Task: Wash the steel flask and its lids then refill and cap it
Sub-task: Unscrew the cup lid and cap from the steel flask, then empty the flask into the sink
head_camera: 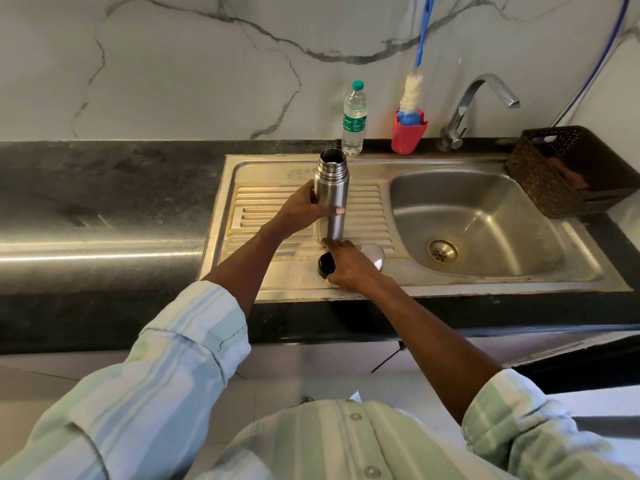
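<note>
Steel flask (331, 195) stands uncapped in the left hand (300, 210); right hand (349, 263) grips the black lid (325, 265), which could slip on the wet drainboard (270, 202).

Both arms reach forward, each hand holding something.
Left hand (304, 207) is wrapped round the flask (332, 195) at mid-body, thumb across the front with its tip on the right side, fingers hidden behind; wrist bent slightly, forearm bare, running up from lower left, striped sleeve rolled near the elbow. Right hand (349, 263) is lower and nearer, palm down, knuckles up, fingers curled over the black lid (325, 265) at its left edge; fingertips mostly hidden. Right forearm is bare, coming in from lower right, sleeve rolled near the elbow. The hands are close but not touching.
</note>
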`<state>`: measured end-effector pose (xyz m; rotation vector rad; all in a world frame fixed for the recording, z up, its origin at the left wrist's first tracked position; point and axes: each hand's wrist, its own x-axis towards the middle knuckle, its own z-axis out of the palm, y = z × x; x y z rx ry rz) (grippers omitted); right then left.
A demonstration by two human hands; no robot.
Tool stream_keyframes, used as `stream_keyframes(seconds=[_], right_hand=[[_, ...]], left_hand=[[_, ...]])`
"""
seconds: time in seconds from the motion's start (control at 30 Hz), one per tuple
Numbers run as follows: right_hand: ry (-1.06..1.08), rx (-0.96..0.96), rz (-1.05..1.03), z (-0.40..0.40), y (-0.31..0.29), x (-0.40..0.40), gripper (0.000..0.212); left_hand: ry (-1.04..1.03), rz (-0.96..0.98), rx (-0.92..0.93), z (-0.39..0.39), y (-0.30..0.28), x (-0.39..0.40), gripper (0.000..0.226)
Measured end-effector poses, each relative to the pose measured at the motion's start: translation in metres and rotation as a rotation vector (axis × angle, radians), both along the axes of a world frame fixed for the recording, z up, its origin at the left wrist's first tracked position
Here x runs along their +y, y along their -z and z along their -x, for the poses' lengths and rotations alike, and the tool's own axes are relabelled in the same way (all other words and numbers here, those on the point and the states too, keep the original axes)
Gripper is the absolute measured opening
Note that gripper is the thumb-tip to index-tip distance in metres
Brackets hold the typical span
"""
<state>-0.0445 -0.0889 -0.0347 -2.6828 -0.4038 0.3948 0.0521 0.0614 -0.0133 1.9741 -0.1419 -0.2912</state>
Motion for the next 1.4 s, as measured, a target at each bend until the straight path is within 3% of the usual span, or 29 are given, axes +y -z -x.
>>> stream_keyframes(seconds=[0.17,0.33,0.53,0.7,0.97,1.23,1.4], right_hand=[[-0.051,-0.042,0.013,-0.001,0.004,-0.002,0.058],[-0.070,-0.046,-0.035,0.003,0.006,-0.008,0.074],[0.188,-0.336,-0.359,-0.011,-0.017,-0.025,0.015],[0.448,-0.346,-0.456,-0.034,-0.030,-0.051,0.017],[0.536,-0.281,-0.496,-0.064,-0.031,-0.110,0.021],[0.532,-0.248,-0.470,-0.107,-0.030,-0.247,0.022],[0.363,0.010,-0.579,-0.121,-0.013,-0.322,0.057]], left_hand=[[0.010,0.006,-0.004,0.003,-0.004,-0.001,0.092],[-0.006,-0.012,-0.024,0.004,-0.002,-0.003,0.097],[-0.144,-0.009,-0.132,0.012,-0.005,-0.016,0.092],[-0.229,-0.027,-0.162,0.011,-0.004,-0.026,0.089],[-0.347,-0.159,-0.274,0.010,-0.012,-0.072,0.072],[-0.420,0.028,-0.292,-0.024,-0.038,-0.211,0.066],[-0.413,0.123,-0.134,-0.036,-0.019,-0.296,0.055]])
